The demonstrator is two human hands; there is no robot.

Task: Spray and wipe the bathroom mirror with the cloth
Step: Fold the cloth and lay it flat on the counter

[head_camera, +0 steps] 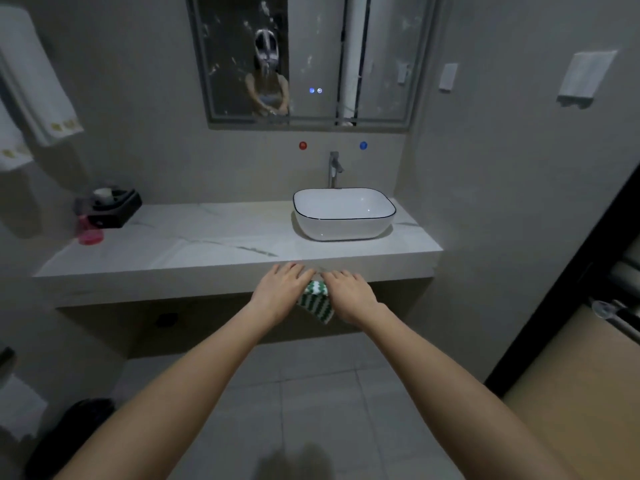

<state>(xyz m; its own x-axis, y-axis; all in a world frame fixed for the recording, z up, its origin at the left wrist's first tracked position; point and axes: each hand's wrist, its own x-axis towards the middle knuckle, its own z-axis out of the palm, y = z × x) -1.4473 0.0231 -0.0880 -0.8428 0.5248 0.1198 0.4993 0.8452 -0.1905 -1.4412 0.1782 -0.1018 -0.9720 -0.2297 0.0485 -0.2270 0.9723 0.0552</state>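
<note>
The bathroom mirror (311, 60) hangs on the wall above the counter, its glass marked with white smears and streaks. A green-and-white patterned cloth (316, 301) hangs between my two hands at the front edge of the counter. My left hand (282, 289) grips the cloth's left side and my right hand (349, 294) grips its right side, fingers curled over it. A pink bottle (89, 230), blurred, stands at the counter's far left; I cannot tell whether it is a sprayer.
A white marble counter (207, 244) carries a white basin (343, 213) with a chrome tap (334, 168) behind it. A black tray (116, 204) sits at far left. White towels (38, 95) hang on the left wall. A dark door frame (568, 271) stands right.
</note>
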